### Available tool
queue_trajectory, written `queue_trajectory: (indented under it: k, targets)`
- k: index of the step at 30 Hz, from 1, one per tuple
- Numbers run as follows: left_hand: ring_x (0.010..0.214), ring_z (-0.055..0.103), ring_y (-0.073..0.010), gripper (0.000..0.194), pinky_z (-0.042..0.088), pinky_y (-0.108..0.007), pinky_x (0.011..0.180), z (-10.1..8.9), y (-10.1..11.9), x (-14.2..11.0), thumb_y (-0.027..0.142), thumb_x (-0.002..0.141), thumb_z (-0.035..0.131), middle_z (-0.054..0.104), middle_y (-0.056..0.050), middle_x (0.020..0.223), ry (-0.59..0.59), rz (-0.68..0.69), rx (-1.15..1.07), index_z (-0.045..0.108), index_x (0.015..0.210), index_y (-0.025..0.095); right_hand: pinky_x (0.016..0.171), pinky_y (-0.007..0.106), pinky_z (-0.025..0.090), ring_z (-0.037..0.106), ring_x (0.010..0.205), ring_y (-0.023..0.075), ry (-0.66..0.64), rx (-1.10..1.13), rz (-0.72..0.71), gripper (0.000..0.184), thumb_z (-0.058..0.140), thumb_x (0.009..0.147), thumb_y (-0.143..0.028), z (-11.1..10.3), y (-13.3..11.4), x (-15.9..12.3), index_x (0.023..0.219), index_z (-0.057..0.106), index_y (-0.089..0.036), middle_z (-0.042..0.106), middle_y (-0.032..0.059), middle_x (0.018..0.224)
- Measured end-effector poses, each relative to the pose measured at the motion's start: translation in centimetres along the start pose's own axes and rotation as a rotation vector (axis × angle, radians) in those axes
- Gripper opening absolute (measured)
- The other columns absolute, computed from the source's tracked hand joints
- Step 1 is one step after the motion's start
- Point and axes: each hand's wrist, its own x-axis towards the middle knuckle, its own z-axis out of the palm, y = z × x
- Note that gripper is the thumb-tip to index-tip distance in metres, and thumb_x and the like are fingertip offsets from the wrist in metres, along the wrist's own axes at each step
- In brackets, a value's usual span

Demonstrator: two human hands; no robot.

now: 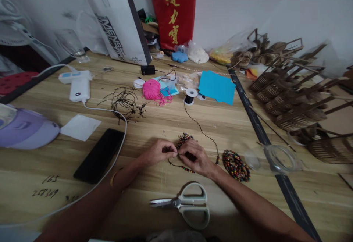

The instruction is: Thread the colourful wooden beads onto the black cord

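Observation:
My left hand (161, 151) is closed in a pinch, its fingertips at the end of a thin black cord (202, 125). Close against it, my right hand (195, 155) also pinches; whatever lies between its fingertips is too small to make out. The cord comes from a black spool (190, 96), curves down to the right and passes under my right hand. Strung on it are small coloured beads (188, 169). Behind my right hand sits a pile of loose beads (184, 139), partly hidden. A coiled bead string (236, 166) lies to the right.
Scissors (182, 202) lie in front of my hands. A phone (99, 155) and white cable (125, 124) are at left. Farther back are cut black cords (121, 102), pink yarn (151, 89) and blue sheets (216, 86). Clear round lids (281, 158) and woven baskets (292, 106) stand right.

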Motion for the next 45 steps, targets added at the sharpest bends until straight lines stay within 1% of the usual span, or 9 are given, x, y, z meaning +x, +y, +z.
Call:
queue_trajectory:
  k: [9,15,24,29,32,34,37,41,45]
  targets:
    - [0.060,0.049,-0.0096,0.017,0.038,-0.018,0.056,0.07,-0.04,0.04,0.026,0.078,0.060,0.061,0.000,0.065,-0.011,0.015,0.008,0.067,0.077,0.010,0.072,0.034,0.046,0.059,0.074,0.0183,-0.012,0.007,-0.011,0.003,0.056,0.087,-0.020,0.10,0.04,-0.12,0.084,0.057,-0.019,0.064,0.0048,0.075]
    - [0.058,0.048,-0.0091,0.018,0.036,-0.018,0.054,0.06,0.05,-0.01,0.027,0.079,0.060,0.059,0.001,0.063,-0.017,0.001,0.008,0.068,0.078,0.011,0.070,0.033,0.047,0.059,0.073,0.0179,0.028,0.033,-0.006,0.005,0.059,0.087,-0.023,0.11,0.18,-0.25,0.084,0.057,-0.019,0.064,0.0049,0.075]
    - [0.060,0.050,-0.0102,0.015,0.038,-0.019,0.058,0.03,0.38,0.08,0.024,0.077,0.060,0.061,-0.001,0.065,-0.008,-0.007,-0.008,0.067,0.075,0.010,0.072,0.035,0.046,0.058,0.075,0.0185,-0.020,0.047,-0.024,0.010,0.055,0.090,-0.025,-0.17,0.33,-0.24,0.085,0.061,-0.019,0.065,0.0053,0.075]
    - [0.067,0.054,-0.0115,0.017,0.041,-0.019,0.061,0.09,-0.24,0.07,0.025,0.078,0.060,0.065,-0.003,0.076,0.019,-0.019,-0.110,0.066,0.086,0.011,0.075,0.035,0.047,0.058,0.083,0.0198,-0.019,0.018,-0.034,0.009,0.052,0.092,-0.022,-0.41,0.03,-0.22,0.091,0.060,-0.019,0.065,0.0077,0.084]
    - [0.063,0.053,-0.0107,0.022,0.042,-0.019,0.058,0.03,-0.51,-0.04,0.027,0.081,0.057,0.065,-0.003,0.077,0.026,-0.042,-0.158,0.066,0.094,0.011,0.076,0.035,0.048,0.057,0.087,0.0198,-0.014,-0.008,-0.043,0.010,0.051,0.092,-0.022,-0.57,-0.28,-0.17,0.095,0.060,-0.019,0.064,0.0085,0.089]
    - [0.062,0.053,-0.0105,0.024,0.042,-0.019,0.057,-0.06,-0.46,-0.11,0.028,0.082,0.055,0.065,-0.003,0.076,0.016,-0.062,-0.163,0.066,0.096,0.011,0.076,0.035,0.048,0.057,0.087,0.0195,-0.009,-0.021,-0.051,0.011,0.050,0.093,-0.022,-0.64,-0.42,-0.15,0.095,0.060,-0.019,0.063,0.0086,0.091]
    - [0.061,0.054,-0.0106,0.024,0.041,-0.019,0.057,-0.19,-0.17,-0.14,0.028,0.082,0.056,0.066,-0.002,0.073,-0.001,-0.063,-0.149,0.068,0.093,0.011,0.076,0.035,0.047,0.056,0.086,0.0192,-0.003,-0.025,-0.044,0.011,0.050,0.092,-0.021,-0.66,-0.45,-0.15,0.095,0.060,-0.018,0.061,0.0088,0.091]
    - [0.065,0.055,-0.0117,0.020,0.042,-0.019,0.060,-0.19,0.07,-0.03,0.028,0.078,0.061,0.067,-0.002,0.074,-0.031,-0.031,-0.125,0.069,0.086,0.011,0.075,0.035,0.047,0.056,0.085,0.0190,0.009,-0.013,-0.049,0.009,0.053,0.091,-0.019,-0.52,-0.28,-0.24,0.095,0.061,-0.018,0.061,0.0084,0.090]
    - [0.064,0.055,-0.0117,0.018,0.042,-0.020,0.061,-0.05,-0.09,0.11,0.027,0.075,0.063,0.065,-0.002,0.071,-0.020,-0.018,-0.128,0.067,0.079,0.011,0.075,0.035,0.047,0.055,0.084,0.0189,-0.002,-0.036,-0.056,0.009,0.052,0.091,-0.019,-0.35,-0.31,-0.28,0.094,0.061,-0.018,0.061,0.0078,0.088]
